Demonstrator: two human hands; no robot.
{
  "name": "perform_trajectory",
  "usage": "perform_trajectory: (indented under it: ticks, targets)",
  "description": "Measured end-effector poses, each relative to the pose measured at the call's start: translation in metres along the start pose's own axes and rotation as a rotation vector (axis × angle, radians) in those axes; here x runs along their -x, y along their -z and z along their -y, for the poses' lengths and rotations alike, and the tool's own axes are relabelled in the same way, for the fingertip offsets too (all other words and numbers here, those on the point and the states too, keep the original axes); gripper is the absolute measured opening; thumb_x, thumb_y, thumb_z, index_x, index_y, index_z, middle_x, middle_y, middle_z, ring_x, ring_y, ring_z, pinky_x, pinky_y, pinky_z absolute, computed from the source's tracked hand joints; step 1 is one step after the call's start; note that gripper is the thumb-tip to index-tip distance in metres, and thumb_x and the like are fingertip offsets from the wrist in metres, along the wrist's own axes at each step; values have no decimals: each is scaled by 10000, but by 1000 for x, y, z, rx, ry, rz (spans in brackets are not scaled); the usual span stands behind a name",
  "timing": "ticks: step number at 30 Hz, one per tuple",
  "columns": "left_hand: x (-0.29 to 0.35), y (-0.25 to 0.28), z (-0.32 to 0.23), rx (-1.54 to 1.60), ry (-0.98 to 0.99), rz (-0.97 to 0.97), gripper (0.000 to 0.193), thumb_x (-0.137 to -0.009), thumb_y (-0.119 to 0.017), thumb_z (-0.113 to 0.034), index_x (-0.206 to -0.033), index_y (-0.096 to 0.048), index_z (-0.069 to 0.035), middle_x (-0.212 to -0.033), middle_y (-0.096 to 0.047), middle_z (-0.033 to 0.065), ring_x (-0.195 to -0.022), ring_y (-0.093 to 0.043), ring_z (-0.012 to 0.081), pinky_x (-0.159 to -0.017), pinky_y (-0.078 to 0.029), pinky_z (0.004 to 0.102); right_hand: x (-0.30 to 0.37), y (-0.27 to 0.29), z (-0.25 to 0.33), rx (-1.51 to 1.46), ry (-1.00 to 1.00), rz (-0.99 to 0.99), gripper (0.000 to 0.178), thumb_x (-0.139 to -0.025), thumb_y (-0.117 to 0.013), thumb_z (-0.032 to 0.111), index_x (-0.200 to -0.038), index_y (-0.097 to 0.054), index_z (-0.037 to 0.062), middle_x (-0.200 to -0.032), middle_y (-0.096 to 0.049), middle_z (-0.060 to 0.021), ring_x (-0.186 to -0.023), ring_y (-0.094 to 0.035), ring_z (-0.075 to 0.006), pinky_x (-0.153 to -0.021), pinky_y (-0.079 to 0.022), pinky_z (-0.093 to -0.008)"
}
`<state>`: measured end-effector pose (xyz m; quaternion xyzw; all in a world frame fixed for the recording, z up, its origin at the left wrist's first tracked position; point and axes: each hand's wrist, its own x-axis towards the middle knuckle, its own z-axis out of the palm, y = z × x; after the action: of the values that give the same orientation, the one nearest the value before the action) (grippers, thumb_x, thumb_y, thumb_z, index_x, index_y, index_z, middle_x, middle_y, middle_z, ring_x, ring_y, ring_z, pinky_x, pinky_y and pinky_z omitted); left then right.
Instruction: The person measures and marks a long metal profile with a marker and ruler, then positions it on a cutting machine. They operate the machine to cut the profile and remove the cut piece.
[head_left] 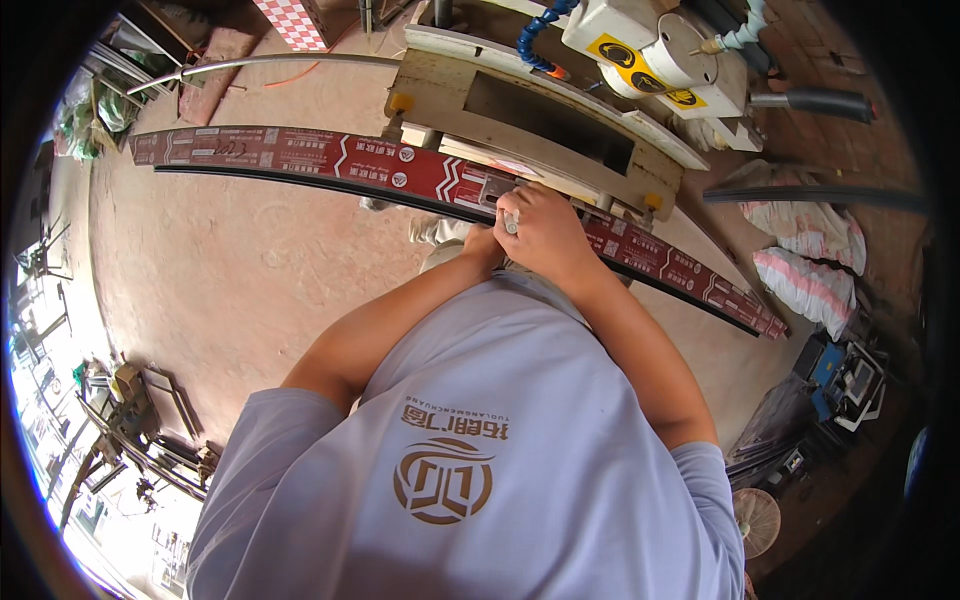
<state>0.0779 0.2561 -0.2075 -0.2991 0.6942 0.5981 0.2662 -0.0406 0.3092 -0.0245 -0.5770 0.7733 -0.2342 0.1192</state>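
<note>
A long profile bar [375, 165] with printed red film and a dark lower edge lies across in front of me, along the near side of a pale machine [560, 140]. My right hand [545, 230] is closed at the bar's near edge. From its fist shows the pale round end of a small object [511, 222], whose kind I cannot make out. Just left of it and partly behind it is my left hand [483, 245], close to the same edge, its fingers hidden. A small grey metal piece [495, 189] sits on the bar beside my right knuckles.
The machine head bears a yellow label, a blue segmented hose [535, 40] and a black-handled lever [830, 103]. White sacks [810, 260] lie at right, above a fan [757, 520]. A curved metal strip [270, 60] extends left from the machine. Frames and scrap [130, 430] stand at lower left.
</note>
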Motion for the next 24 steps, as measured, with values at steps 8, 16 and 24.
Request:
perform_trajectory:
  ticks: [8,16,24]
  targets:
    - [17,2,-23,470,201,-138,481,-900,-682,-396,-1187,-697,-11,-1049,-748,135,-954,-720,244,-802,-572,377,21,-8,-7,13,113,-118,108,-779,-705,37,-868,-646,29,-794,-608,-103,-770,-589,-294,-720,-505,-393]
    - [53,17,-67,753,291,-184,370,-921,-644,-445,-1050,-703,-103,-906,-685,53,-714,-596,158,-541,-376,332,38,-5,-22,-282,19,-144,190,-860,-721,33,-1047,-693,17,-917,-661,-114,-839,-606,-306,-773,-523,-398]
    - [55,18,-71,757,256,-146,332,-974,-605,-415,-1135,-676,-133,-952,-707,14,-796,-644,133,-561,-370,331,38,-8,-30,-409,-5,-177,220,-872,-715,-3,-1090,-702,28,-922,-673,-117,-841,-624,-294,-758,-525,-377]
